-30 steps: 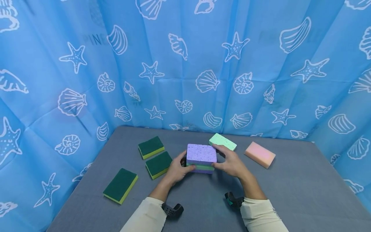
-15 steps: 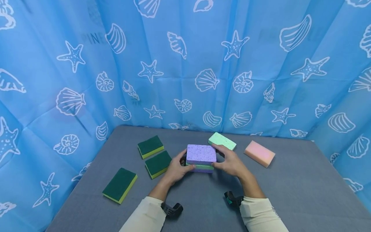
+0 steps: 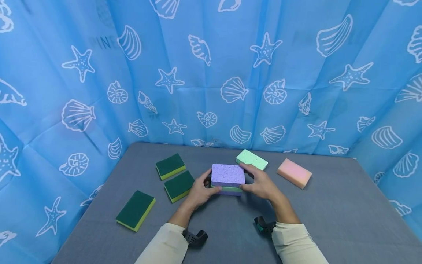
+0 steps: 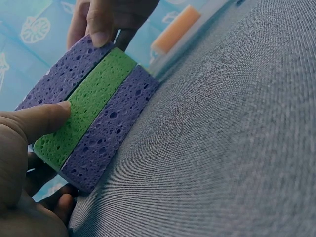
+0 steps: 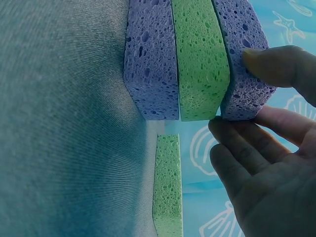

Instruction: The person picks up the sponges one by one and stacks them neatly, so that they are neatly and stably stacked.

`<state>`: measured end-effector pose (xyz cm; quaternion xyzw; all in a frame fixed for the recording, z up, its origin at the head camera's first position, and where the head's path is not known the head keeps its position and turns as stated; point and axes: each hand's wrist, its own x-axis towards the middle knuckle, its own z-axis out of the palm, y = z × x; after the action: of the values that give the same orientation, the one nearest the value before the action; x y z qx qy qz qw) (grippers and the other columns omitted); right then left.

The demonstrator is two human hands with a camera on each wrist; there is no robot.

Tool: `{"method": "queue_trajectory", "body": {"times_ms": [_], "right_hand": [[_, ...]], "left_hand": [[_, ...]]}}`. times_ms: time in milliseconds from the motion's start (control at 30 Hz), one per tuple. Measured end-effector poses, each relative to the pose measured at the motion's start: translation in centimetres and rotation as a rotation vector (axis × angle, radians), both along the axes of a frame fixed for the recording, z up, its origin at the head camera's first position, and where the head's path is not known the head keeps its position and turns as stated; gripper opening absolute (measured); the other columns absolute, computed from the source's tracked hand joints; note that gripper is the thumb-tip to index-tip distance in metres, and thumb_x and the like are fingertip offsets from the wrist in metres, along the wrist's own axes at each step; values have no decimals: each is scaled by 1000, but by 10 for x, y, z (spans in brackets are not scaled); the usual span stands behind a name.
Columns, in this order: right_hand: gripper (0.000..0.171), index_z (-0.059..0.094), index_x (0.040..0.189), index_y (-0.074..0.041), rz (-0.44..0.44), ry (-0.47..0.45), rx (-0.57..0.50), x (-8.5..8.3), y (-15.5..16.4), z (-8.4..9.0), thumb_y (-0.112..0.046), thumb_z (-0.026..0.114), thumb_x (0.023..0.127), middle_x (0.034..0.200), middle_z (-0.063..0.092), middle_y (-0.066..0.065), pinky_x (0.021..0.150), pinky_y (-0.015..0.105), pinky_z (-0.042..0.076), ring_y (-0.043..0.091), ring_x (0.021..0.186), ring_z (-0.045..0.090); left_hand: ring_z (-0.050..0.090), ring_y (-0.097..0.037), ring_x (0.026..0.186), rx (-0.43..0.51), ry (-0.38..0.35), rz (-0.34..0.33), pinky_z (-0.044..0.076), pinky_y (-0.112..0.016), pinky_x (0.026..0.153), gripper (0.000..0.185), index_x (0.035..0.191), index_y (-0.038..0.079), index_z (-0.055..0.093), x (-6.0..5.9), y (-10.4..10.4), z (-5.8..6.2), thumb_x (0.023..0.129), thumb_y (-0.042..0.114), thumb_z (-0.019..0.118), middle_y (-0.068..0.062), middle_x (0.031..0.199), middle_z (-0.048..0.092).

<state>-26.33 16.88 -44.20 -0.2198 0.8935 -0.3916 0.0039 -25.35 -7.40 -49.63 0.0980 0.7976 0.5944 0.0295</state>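
Note:
Three sponges are stacked mid-table: a purple one (image 5: 153, 64) at the bottom, a green one (image 4: 96, 103) in the middle, and a speckled purple one (image 3: 228, 174) on top. My left hand (image 3: 200, 192) holds the stack's left end, its thumb on the front near the joint of green and top purple, fingers partly hidden behind. At the other end my right hand (image 3: 260, 183) pinches the top purple sponge, thumb on its front face and fingers at its side. In the right wrist view a thin gap shows between the top sponge and the green one at that end.
Left of the stack lie three dark-green and yellow scouring sponges (image 3: 136, 209). A pale green sponge (image 3: 252, 159) lies just behind the right hand, and a peach-pink sponge (image 3: 294, 173) farther right. A blue shell-print curtain (image 3: 204, 91) hangs behind the grey-covered table (image 3: 346, 209).
Both hands keep their hold on the stack with hardly any movement. The whole head view has shifted very slightly.

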Motion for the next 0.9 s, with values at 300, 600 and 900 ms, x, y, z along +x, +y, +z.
{"method": "queue_trajectory", "body": {"times_ms": [300, 600, 900], "right_hand": [[73, 43, 143, 2, 11, -8, -6, 0, 0, -1, -8, 78, 80, 140, 46, 21, 98, 56, 38, 40, 125, 45], [73, 43, 144, 0, 14, -20, 5, -1, 1, 0, -11, 77, 81, 142, 44, 22, 99, 57, 36, 40, 126, 43], [73, 43, 144, 2, 26, -11, 4, -1, 1, -1, -11, 77, 80, 138, 47, 23, 97, 58, 38, 41, 123, 46]], "left_hand": [[38, -30, 132, -3, -4, -6, 32, -46, 106, 80, 150, 7, 35, 0, -1, 0, 84, 23, 77, -17, 147, 39], [39, -31, 131, 8, -15, -1, 32, -46, 106, 80, 150, 7, 35, 0, 0, 2, 83, 22, 77, -19, 146, 39], [39, -31, 131, 8, -15, -10, 32, -46, 106, 81, 150, 8, 34, -1, 0, 2, 83, 21, 77, -17, 146, 40]]}}
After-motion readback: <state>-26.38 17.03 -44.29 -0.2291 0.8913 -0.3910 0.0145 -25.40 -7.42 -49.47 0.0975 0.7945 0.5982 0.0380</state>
